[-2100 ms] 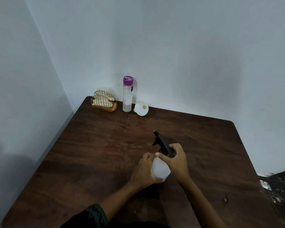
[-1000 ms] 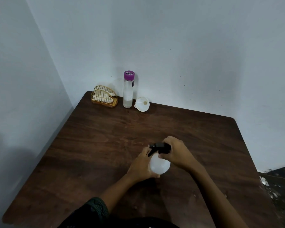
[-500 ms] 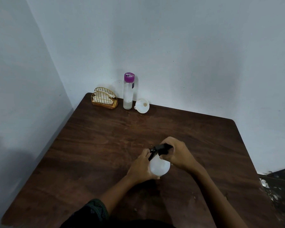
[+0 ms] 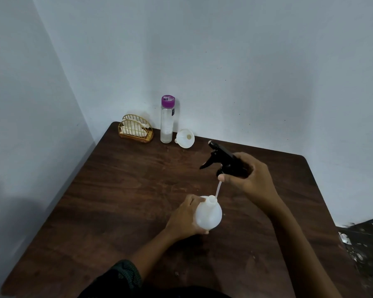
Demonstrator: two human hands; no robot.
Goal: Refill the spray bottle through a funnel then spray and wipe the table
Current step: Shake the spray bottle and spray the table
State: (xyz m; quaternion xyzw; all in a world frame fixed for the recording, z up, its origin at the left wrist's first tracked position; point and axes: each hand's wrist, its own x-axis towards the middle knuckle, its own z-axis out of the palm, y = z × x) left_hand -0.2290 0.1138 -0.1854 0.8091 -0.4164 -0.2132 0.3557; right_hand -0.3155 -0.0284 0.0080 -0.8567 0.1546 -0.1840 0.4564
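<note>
Table (image 4: 116, 201): dark wood, set into a wall corner; near edge cut off by the frame.
Left hand (image 4: 185, 218): wrapped round the white spray bottle (image 4: 209, 214), upright at mid-table, neck open; fingers behind the bottle hidden.
Right hand (image 4: 250, 177): clamped on the black spray head (image 4: 224, 160), held above the neck; palm side hidden.
Hands apart.
Far corner: napkin holder (image 4: 136, 130), clear bottle (image 4: 167, 123) with purple cap, funnel (image 4: 185, 138) on its side.
Dip tube (image 4: 218, 190): lower end at the neck; inside or beside, not discernible.
</note>
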